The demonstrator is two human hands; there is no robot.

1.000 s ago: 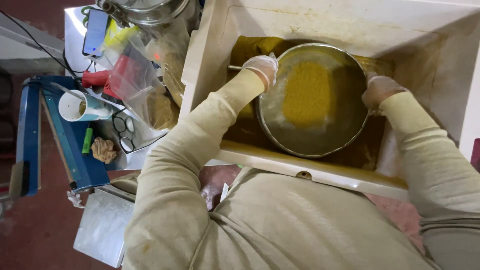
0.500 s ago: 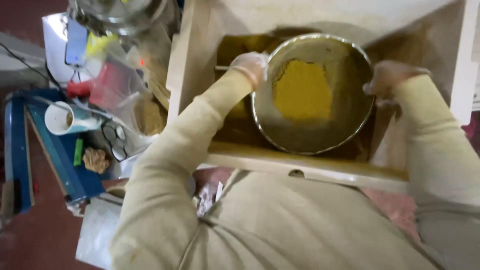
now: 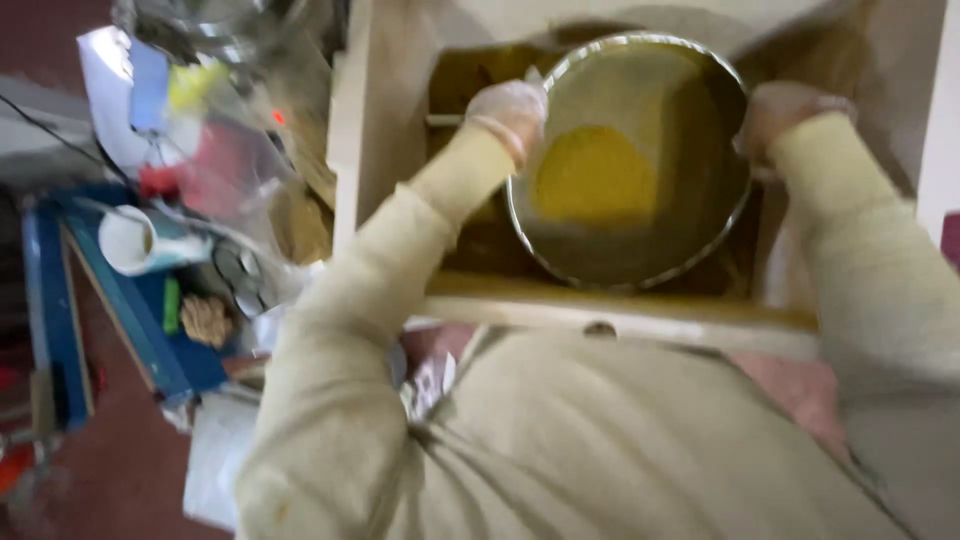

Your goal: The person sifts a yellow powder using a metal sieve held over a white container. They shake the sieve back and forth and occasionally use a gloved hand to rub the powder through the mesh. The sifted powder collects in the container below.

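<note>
Right now the round metal sieve (image 3: 640, 215) sits tilted inside the pale wooden box (image 3: 375, 150), a heap of yellow powder (image 3: 595, 175) lying on its mesh. My left hand (image 3: 508, 112) is clamped on its left rim and my right hand (image 3: 785, 112) grips the right rim, both gloved. Off to my left, a white cup (image 3: 135, 240) rests on a cluttered blue stand (image 3: 110, 310).

Materials, sieving station
Sieve (image 3: 630, 160): shiny metal rim, matt yellow powder (image 3: 595, 175); bin (image 3: 640, 315): matt pale wood; sleeves (image 3: 400, 270): soft cloth.
</note>
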